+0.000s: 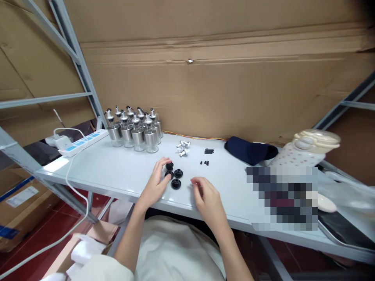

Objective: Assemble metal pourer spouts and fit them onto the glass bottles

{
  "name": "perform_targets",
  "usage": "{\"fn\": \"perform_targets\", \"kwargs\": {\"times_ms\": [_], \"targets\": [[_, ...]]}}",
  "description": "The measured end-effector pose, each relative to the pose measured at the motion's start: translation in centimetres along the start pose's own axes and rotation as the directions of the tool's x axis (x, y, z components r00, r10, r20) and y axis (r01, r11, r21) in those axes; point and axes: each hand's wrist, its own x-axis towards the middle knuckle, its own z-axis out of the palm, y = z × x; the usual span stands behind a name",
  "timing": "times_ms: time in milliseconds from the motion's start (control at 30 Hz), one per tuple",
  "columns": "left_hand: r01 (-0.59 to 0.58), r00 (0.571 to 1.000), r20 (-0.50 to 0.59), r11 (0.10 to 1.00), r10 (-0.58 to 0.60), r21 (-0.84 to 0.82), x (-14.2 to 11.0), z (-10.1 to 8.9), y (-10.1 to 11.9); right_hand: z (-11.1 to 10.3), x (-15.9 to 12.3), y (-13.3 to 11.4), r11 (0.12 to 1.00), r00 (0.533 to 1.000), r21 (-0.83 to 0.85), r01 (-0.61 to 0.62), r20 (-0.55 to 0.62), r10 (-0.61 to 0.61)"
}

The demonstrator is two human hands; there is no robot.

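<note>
My left hand [156,183] rests on the table beside a small cluster of black round stoppers. Its fingers and thumb are apart, reaching around the nearest black stopper [169,166] and touching the cluster's left side. Two more stoppers, one at the right [178,173] and one at the front [176,184], lie by the thumb. To the right of them, my right hand [209,197] hovers low over the table with loosely curled fingers; nothing shows in it. Behind the stoppers sit a pile of silver pourer spouts [183,148], small black plugs [205,163] and flat black pieces [209,151].
Several glass and steel oil bottles [137,134] with pourers stand at the back left. A power strip [83,143] with a white cable lies on the left edge. At the right are a dark blue cloth [250,150], a cream bottle [304,150] and a phone-like dark slab [347,230].
</note>
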Motion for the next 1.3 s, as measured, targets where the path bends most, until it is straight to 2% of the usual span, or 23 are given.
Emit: {"fn": "perform_targets", "kwargs": {"times_ms": [167, 300, 333, 400, 467, 533, 700, 833, 933, 1033, 1067, 1100, 1167, 1233, 1300], "targets": [[-0.055, 0.998, 0.027, 0.988, 0.052, 0.141, 0.1, 0.0, 0.6, 0.0, 0.0, -0.1, 0.999, 0.999, -0.032, 0.037, 0.001, -0.037], [-0.053, 0.995, -0.074, 0.972, 0.072, 0.229, 1.5, -0.1, 1.3, -0.1, 0.0, -0.2, 0.995, 0.997, -0.072, 0.073, -0.001, -0.074], [-0.067, 0.995, -0.053, 0.958, 0.085, 0.28, 2.3, -0.2, 1.6, -0.1, 0.0, -0.3, 0.994, 0.997, -0.075, 0.078, 0.002, -0.078], [-0.146, 0.989, 0.076, 0.901, 0.126, 0.409, 4.3, -0.4, 2.5, -0.2, 0.0, -0.3, 0.994, 0.996, -0.073, 0.085, 0.006, -0.084], [-0.273, 0.954, 0.257, 0.8, 0.153, 0.535, 6.9, -0.2, 3.3, -0.2, 0.0, -0.3, 0.994, 0.996, -0.072, 0.086, 0.005, -0.086], [-0.376, 0.908, 0.393, 0.699, 0.146, 0.608, 9.7, 0.5, 3.6, -0.2, 0.0, -0.4, 0.994, 0.997, -0.075, 0.082, 0.003, -0.082], [-0.419, 0.866, 0.488, 0.692, 0.109, 0.588, 14.9, 2.7, 1.8, -0.3, -0.1, -0.6, 0.994, 0.997, -0.076, 0.074, 0.02, -0.072], [-0.386, 0.872, 0.483, 0.726, 0.086, 0.568, 16.2, 2.6, 0.7, -0.4, -0.1, -0.4, 0.998, 0.999, -0.034, 0.046, -0.002, -0.046], [-0.365, 0.879, 0.465, 0.777, 0.106, 0.512, 14.6, 1.7, 1.9, -0.5, 0.0, 0.2, 0.995, 0.982, 0.086, -0.046, -0.179, 0.061], [-0.329, 0.895, 0.424, 0.846, 0.138, 0.42, 10.6, 1.0, 4.2, -0.9, 0.1, 0.7, 0.949, 0.914, 0.282, -0.143, -0.331, 0.236], [-0.294, 0.912, 0.386, 0.881, 0.141, 0.372, 8.8, 1.1, 4.8, -1.0, 0.1, 0.8, 0.928, 0.901, 0.341, -0.15, -0.338, 0.27], [-0.182, 0.95, 0.293, 0.957, 0.112, 0.225, 7.0, 1.4, 5.2, -1.1, 0.1, 0.8, 0.907, 0.9, 0.395, -0.144, -0.329, 0.286], [0.003, 0.989, 0.146, 0.997, 0.008, -0.075, 3.7, 2.5, 5.6, -1.4, 0.2, 0.7, 0.868, 0.92, 0.482, -0.118, -0.276, 0.278], [0.139, 0.987, 0.122, 0.942, -0.106, -0.307, 1.5, 4.2, 5.3, -1.6, 0.2, 0.5, 0.833, 0.947, 0.54, -0.117, -0.193, 0.258], [0.23, 0.972, 0.154, 0.854, -0.178, -0.466, 0.6, 5.9, 4.9, -1.7, 0.1, 0.3, 0.81, 0.961, 0.571, -0.138, -0.122, 0.249]]}}
